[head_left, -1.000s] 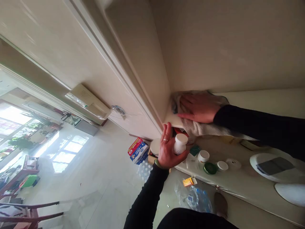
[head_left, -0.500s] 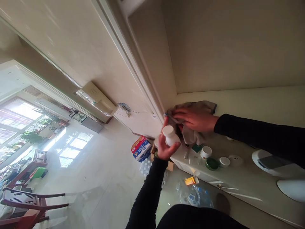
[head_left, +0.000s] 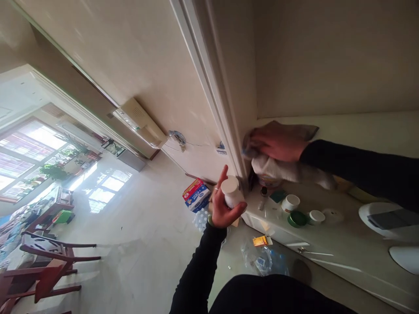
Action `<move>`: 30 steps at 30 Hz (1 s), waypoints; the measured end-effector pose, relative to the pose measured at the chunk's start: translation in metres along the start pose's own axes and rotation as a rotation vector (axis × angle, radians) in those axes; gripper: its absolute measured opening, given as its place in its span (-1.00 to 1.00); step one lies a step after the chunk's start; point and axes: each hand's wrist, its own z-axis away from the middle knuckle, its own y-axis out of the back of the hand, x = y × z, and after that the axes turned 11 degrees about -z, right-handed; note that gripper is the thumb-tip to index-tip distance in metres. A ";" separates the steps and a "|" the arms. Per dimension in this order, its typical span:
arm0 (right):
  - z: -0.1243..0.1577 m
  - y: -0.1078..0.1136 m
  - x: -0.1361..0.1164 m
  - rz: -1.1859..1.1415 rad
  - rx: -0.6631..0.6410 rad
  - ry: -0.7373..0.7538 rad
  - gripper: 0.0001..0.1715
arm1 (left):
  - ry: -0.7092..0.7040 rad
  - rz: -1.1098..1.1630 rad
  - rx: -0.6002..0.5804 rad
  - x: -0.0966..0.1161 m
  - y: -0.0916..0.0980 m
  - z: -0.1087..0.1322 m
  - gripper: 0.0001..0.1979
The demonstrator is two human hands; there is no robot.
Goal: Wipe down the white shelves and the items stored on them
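Note:
A white bottle with a white cap is held in my left hand, the index finger sticking out past it. My right hand presses a greyish cloth onto the counter in the corner by the side panel. Part of the cloth trails toward my right forearm. Below the cloth, a tub with a coloured label shows partly. In front stand a small dark-capped bottle, a white jar, a green-lidded jar and a white lid or low jar.
White rounded appliances stand at the counter's right. On the floor lie a red and blue box, a yellow carton and clear plastic packaging. A wooden chair is at the far left. A doorphone hangs on the wall.
The right hand and cloth have moved along the counter, uncovering the labelled tub. My left hand has drawn the white bottle away from the cloth and slightly nearer. The view has shifted.

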 end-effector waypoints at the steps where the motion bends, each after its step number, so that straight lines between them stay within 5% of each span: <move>1: 0.008 -0.004 -0.006 -0.018 -0.024 0.035 -0.50 | -0.012 0.011 0.000 0.001 -0.002 -0.002 -0.34; 5: 0.021 -0.010 -0.012 -0.158 -0.085 0.096 -0.42 | -0.061 0.066 -0.034 0.008 -0.009 -0.011 -0.38; 12: -0.008 0.011 0.022 -0.030 0.011 -0.083 -0.51 | -0.007 0.041 -0.040 0.008 0.006 0.008 -0.32; 16: 0.009 -0.002 0.005 0.002 0.003 0.014 -0.48 | 0.061 0.078 0.025 0.009 0.011 0.014 -0.30; 21: 0.032 -0.013 -0.015 -0.070 -0.069 0.111 -0.37 | 0.052 0.109 -0.026 0.015 -0.009 -0.005 -0.15; 30: -0.006 0.018 0.000 0.071 -0.055 -0.096 -0.47 | 0.022 0.105 0.001 0.017 -0.015 -0.024 -0.13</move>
